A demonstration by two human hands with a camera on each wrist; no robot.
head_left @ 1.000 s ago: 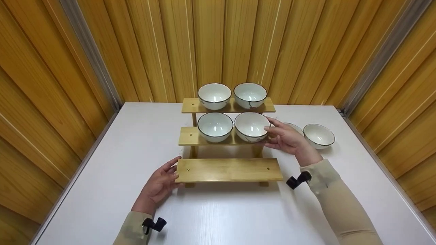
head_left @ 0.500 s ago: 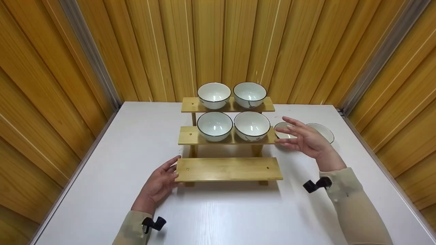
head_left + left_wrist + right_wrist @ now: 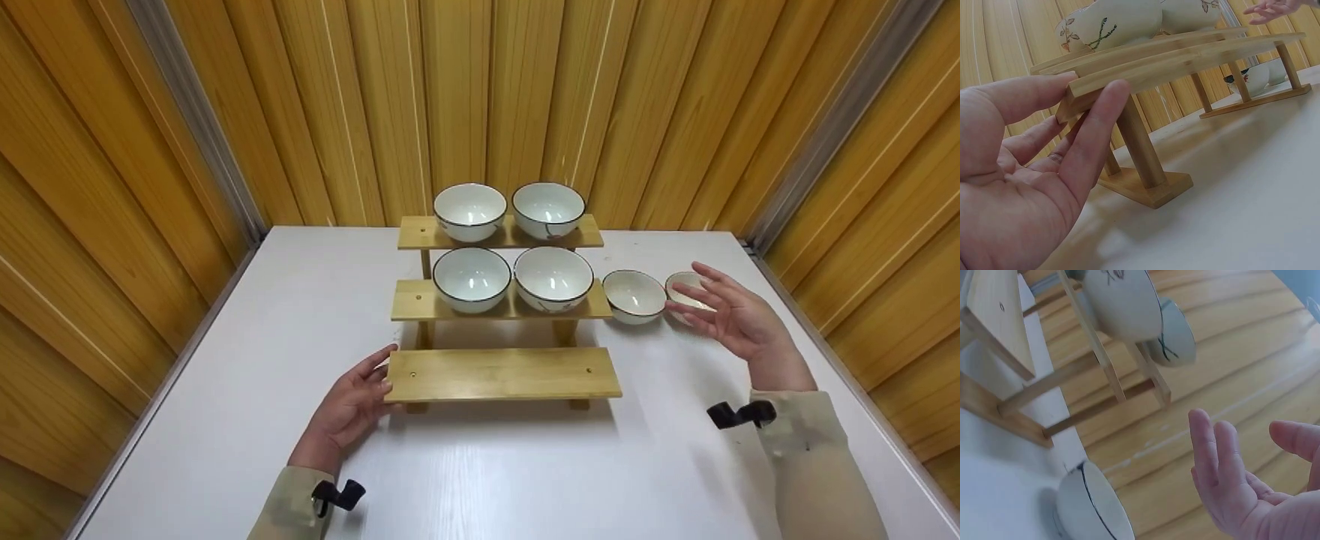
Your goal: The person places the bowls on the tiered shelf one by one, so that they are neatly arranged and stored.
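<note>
A three-tier wooden shelf stand (image 3: 504,373) stands on the table. My left hand (image 3: 351,409) grips the left end of its lowest board, with fingers and thumb about the board's end (image 3: 1081,93) in the left wrist view. On the middle tier sit two white dark-rimmed bowls, a left one (image 3: 471,281) and a right one (image 3: 553,279). The top tier bears two more, a left bowl (image 3: 470,212) and a right bowl (image 3: 548,211). My right hand (image 3: 739,315), fingers spread and holding nothing, hovers by a bowl (image 3: 684,289) on the table, partly hiding it.
Another white bowl (image 3: 634,298) rests on the table beside the stand's right side, next to the partly hidden bowl. The lowest board bears no bowl. Wood-patterned panels (image 3: 517,97) rise behind the white table (image 3: 487,480) and on both sides.
My right hand has let go of the middle tier's right bowl and moved right, across to the bowls on the table. The left hand stays at the lowest board.
</note>
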